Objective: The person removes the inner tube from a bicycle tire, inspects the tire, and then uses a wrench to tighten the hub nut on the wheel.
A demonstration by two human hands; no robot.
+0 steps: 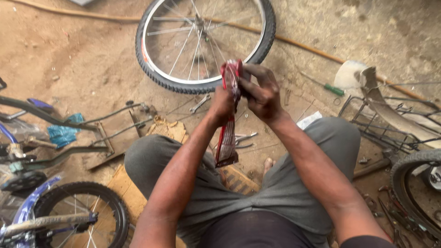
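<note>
Grey-trousered lap (275, 183) below; both hands' fingers (257, 87) clamped on red-white packet (228, 133) top, rest hanging.

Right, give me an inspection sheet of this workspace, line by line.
Surface: bare dirt ground, dusty, with cardboard pieces under the seated person.
Job's things: red and white packet, long and crumpled, hanging down between the knees.
Clutter: spoked wheel lying flat, spanner, green-handled screwdriver, wire rack, blue rag, small bicycle.
Grips: left hand and right hand both pinch the packet's top.
Cables: nothing seen.
Surroundings: long stick across the ground.
</note>
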